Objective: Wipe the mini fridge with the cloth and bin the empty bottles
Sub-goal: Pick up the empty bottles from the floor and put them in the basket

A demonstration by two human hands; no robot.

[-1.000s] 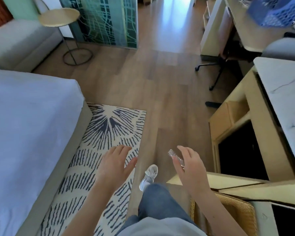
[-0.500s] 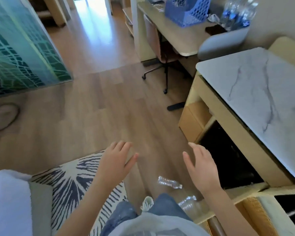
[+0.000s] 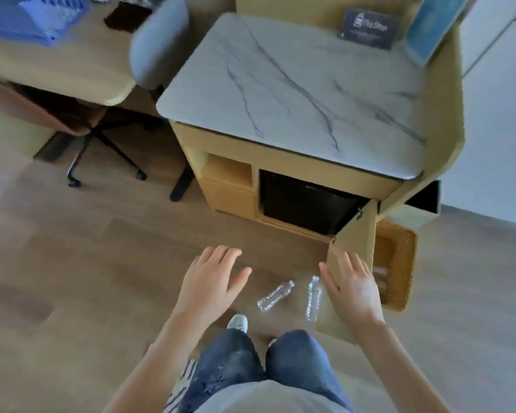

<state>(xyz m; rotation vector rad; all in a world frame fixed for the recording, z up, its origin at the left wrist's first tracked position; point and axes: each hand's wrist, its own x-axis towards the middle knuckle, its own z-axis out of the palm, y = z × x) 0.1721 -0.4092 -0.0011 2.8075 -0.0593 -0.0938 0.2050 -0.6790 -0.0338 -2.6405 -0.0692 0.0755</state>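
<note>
Two clear empty plastic bottles lie on the wooden floor between my hands: one bottle [image 3: 275, 295] slants to the left, the other bottle [image 3: 313, 298] lies nearly straight beside it. My left hand [image 3: 210, 281] hovers with fingers spread and holds nothing. My right hand [image 3: 350, 286] is likewise spread and empty, just right of the bottles. The black mini fridge [image 3: 307, 204] sits shut inside the wooden cabinet [image 3: 230, 186], whose door [image 3: 353, 242] stands open toward me. A woven wicker bin [image 3: 401, 263] stands behind that door. No cloth is in view.
The cabinet carries a marble top [image 3: 295, 93] with a dark card [image 3: 368, 28] and a blue book [image 3: 432, 28]. To the left are a desk [image 3: 51, 70], a wheeled chair [image 3: 108, 144] and a blue basket [image 3: 27, 19]. My legs and one shoe [image 3: 237, 322] are below.
My view swung right from the bed and rug to the cabinet. The bottle my right hand held a second ago now lies on the floor; both hands are empty.
</note>
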